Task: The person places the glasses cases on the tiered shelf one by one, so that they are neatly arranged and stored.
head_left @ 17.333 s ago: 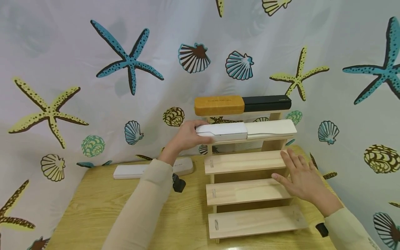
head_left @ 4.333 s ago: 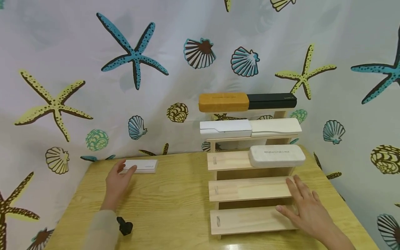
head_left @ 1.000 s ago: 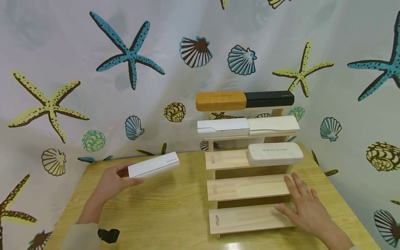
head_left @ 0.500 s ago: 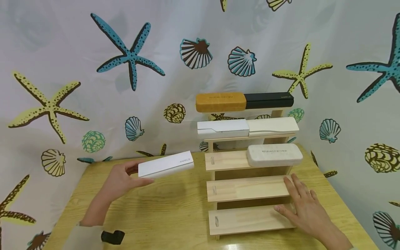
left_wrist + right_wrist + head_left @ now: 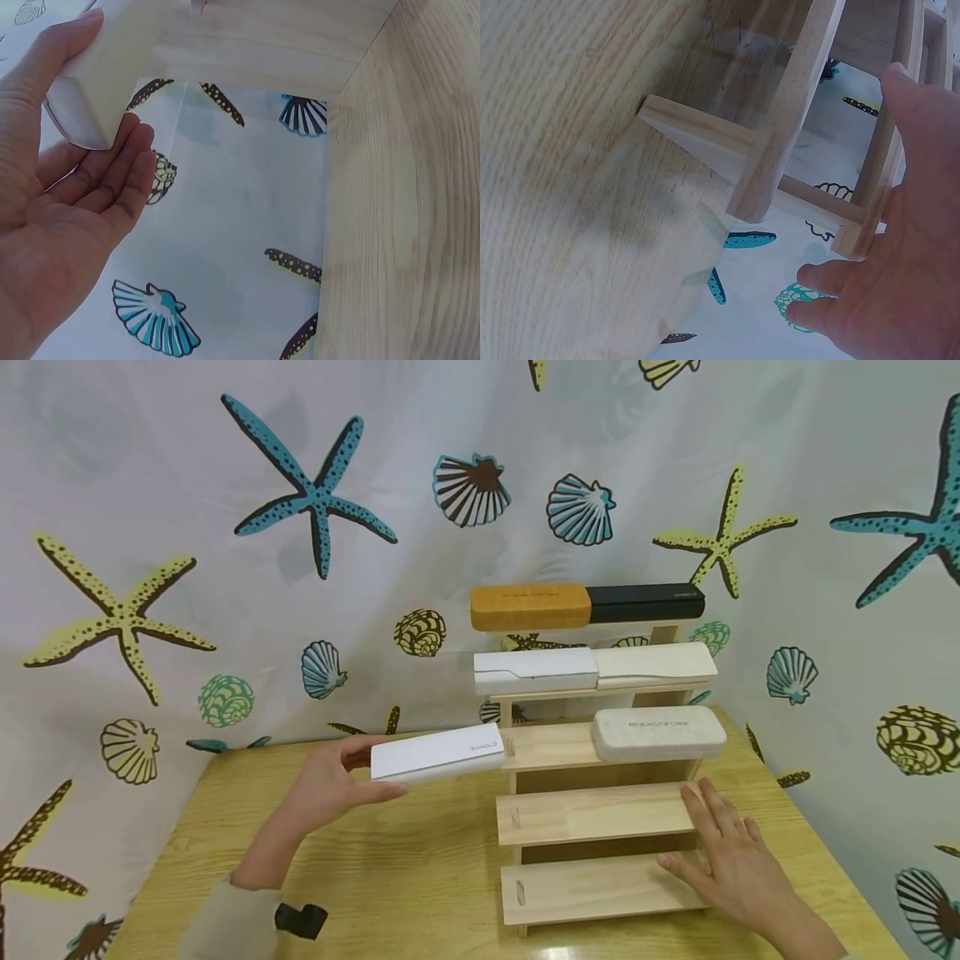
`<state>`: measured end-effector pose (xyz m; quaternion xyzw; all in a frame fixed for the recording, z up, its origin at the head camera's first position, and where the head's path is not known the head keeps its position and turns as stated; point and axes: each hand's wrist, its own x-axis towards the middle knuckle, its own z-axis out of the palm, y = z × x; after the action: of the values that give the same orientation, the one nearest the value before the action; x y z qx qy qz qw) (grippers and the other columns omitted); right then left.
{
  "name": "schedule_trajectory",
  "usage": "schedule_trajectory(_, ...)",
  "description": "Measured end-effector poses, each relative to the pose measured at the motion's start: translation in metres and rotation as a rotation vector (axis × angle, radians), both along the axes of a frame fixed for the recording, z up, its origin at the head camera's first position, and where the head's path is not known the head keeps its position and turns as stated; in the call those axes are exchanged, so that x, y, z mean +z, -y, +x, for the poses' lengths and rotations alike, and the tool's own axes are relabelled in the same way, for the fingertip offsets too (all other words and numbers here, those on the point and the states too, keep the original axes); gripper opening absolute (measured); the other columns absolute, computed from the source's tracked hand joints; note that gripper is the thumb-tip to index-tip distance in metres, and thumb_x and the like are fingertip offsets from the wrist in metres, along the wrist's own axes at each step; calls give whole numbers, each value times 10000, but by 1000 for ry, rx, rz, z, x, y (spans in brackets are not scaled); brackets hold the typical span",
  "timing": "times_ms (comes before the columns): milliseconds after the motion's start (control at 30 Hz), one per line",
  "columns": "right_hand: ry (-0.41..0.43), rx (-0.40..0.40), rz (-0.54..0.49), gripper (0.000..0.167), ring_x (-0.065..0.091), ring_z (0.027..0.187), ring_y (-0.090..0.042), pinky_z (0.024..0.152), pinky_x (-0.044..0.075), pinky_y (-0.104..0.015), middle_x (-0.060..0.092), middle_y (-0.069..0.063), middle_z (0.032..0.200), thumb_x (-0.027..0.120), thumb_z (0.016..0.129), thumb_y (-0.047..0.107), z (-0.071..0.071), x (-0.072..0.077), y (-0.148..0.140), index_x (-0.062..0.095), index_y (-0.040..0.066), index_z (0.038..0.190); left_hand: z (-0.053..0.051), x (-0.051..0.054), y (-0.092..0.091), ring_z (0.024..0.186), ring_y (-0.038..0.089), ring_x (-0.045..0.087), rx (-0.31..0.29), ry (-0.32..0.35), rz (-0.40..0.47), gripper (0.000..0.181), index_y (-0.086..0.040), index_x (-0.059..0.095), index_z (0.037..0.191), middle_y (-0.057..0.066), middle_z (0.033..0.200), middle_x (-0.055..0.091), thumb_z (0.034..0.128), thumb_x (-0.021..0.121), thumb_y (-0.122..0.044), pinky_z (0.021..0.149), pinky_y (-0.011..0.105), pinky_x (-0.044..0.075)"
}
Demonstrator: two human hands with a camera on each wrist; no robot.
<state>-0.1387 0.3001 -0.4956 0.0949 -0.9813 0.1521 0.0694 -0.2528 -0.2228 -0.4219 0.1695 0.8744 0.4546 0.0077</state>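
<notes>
My left hand (image 5: 330,781) pinches one end of a white glasses case (image 5: 437,753) between thumb and fingers, above the table. The case's far end overlaps the left end of the rack's middle shelf in the head view. In the left wrist view the thumb lies on one face of the white case (image 5: 112,67) and the fingers on the other. My right hand (image 5: 738,864) rests against the right side of the stepped wooden rack (image 5: 600,814), its fingers fairly straight. A pale grey-white glasses case (image 5: 660,732) lies on the middle shelf's right half.
On the top shelf an orange glasses case (image 5: 530,607) and a black one (image 5: 645,602) lie end to end. Below them sit a white case (image 5: 535,670) and a cream case (image 5: 656,663). A patterned curtain (image 5: 420,435) hangs behind the wooden table (image 5: 397,877).
Over the last second, my left hand has carried the white glasses case rightward to the rack. Earlier, the grey-white case came onto the middle shelf. My right hand has hardly moved lately.
</notes>
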Motion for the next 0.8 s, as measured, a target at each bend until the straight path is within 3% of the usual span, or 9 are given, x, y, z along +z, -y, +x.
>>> schedule_trajectory(533,-4,-5,-3,970,358,1479,-561,1056,306,-854,246,-302,1697,667,979,600,0,0,-1,223,94,1678,-7,6,-37,1033,210,708,-84,-72,33,605,-131,725,1313,88,1206,744,779,961,-292,807,306,575)
schedule_trajectory(800,-4,1,-1,969,368,1475,-561,1050,320,-848,254,-300,1695,666,979,600,-1,-1,-1,221,102,1681,-12,5,-47,1021,227,710,-116,-67,62,606,-119,724,1316,100,1187,745,779,962,-271,774,292,570)
